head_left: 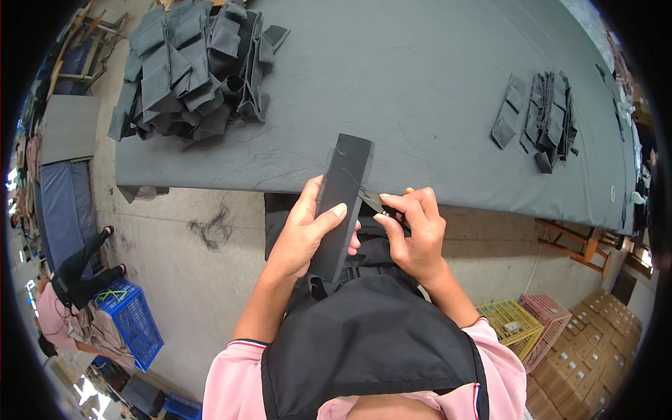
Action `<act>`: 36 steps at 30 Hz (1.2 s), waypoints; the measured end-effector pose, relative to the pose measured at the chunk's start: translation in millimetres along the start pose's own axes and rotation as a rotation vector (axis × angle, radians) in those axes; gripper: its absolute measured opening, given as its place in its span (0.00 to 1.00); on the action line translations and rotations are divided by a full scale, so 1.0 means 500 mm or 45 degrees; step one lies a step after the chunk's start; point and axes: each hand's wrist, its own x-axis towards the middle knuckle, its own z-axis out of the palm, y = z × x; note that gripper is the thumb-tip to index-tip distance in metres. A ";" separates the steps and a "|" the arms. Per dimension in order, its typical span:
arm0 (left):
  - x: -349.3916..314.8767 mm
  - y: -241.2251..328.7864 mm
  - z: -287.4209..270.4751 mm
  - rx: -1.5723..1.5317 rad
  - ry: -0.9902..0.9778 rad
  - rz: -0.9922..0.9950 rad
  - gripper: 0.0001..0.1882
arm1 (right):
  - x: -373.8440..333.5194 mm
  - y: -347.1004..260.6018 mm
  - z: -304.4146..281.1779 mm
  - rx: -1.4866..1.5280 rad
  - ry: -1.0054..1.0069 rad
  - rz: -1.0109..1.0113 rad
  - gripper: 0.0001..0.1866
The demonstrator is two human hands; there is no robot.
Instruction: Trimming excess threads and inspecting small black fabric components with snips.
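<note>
My left hand (pixel 302 231) grips a long dark grey fabric strip (pixel 346 171) near the table edge, its thumb lying across the front and fingertips showing beyond the right side. Loose threads lie on the strip's surface. In my right hand (pixel 420 227) is a small pair of thread snips (pixel 371 201), pinched between thumb and fingers. The blades touch or nearly touch the strip's right edge; their exact contact is too small to tell. The strip slants upward, its top end in front of the grey-covered table (pixel 420 84).
A large heap of grey fabric pieces (pixel 185 77) stands at the table's far left. A smaller stack (pixel 553 119) lies at right. Blue crate (pixel 129 322) and another person (pixel 63 308) are at left; yellow crate (pixel 511 323), pink crate (pixel 546 315) and cardboard boxes (pixel 588 357) at lower right.
</note>
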 end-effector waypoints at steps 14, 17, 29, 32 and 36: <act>-0.002 -0.007 -0.015 -0.042 -0.012 -0.009 0.26 | -0.001 0.003 0.004 -0.090 0.025 -0.038 0.14; -0.002 -0.009 -0.014 0.003 -0.029 -0.008 0.25 | 0.004 0.007 -0.009 0.406 0.009 0.402 0.13; 0.041 -0.035 -0.018 -0.431 -0.647 0.090 0.31 | 0.066 0.010 0.003 1.464 -0.335 1.229 0.04; 0.039 -0.042 -0.014 -0.387 -0.460 0.141 0.31 | 0.057 0.012 -0.005 0.865 -0.119 0.831 0.08; 0.038 -0.035 -0.014 -0.355 -0.431 0.078 0.29 | 0.085 0.002 -0.022 0.770 -0.179 0.593 0.12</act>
